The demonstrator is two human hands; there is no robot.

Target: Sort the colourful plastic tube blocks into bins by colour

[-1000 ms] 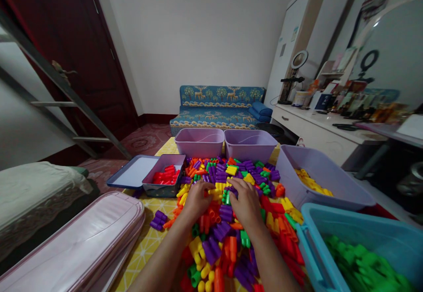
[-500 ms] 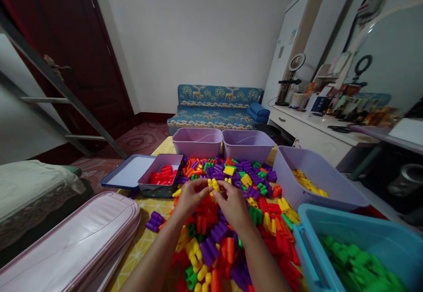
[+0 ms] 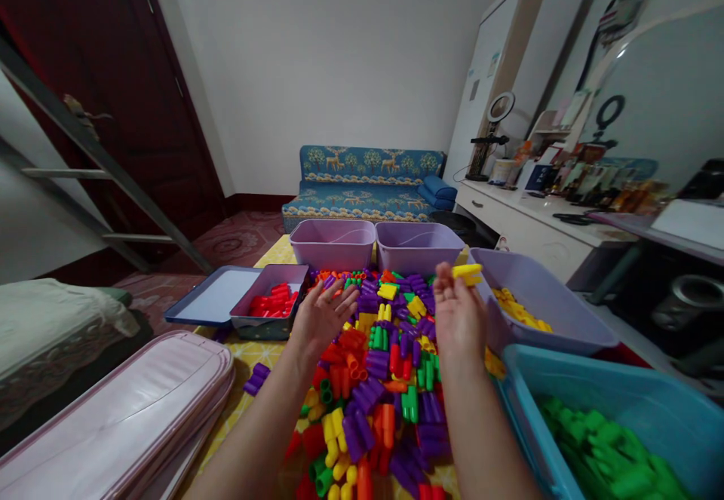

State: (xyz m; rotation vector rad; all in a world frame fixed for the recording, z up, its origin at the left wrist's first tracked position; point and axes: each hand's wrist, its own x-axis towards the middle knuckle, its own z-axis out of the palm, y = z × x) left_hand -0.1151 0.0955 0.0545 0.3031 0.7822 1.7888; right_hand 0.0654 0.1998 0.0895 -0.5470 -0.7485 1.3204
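Note:
My left hand (image 3: 321,317) is open, palm turned up and fingers spread, above the left part of a heap of plastic building blocks (image 3: 370,394). Nothing is in it. Farther right, my right hand (image 3: 461,311) is raised beside the right purple bin (image 3: 571,311), its palm turned inward and fingers partly curled. A yellow building block (image 3: 467,274) sits at its thumb side, near that bin's left rim; the thumb's grip on it is partly hidden. Purple, red, orange, green and yellow tube-shaped blocks cover the table between my forearms.
Yellow blocks lie in the right purple bin, green ones in a blue bin (image 3: 512,409). Two purple bins (image 3: 333,251) stand at the back. At left are a box of red blocks (image 3: 257,328), its lid (image 3: 212,294) and a pink case (image 3: 118,409). A sofa (image 3: 362,187) stands beyond.
My hands have parted from the middle of the heap. The right moved right toward the purple bin with a yellow block; the left drew slightly left and opened. The view shifted slightly.

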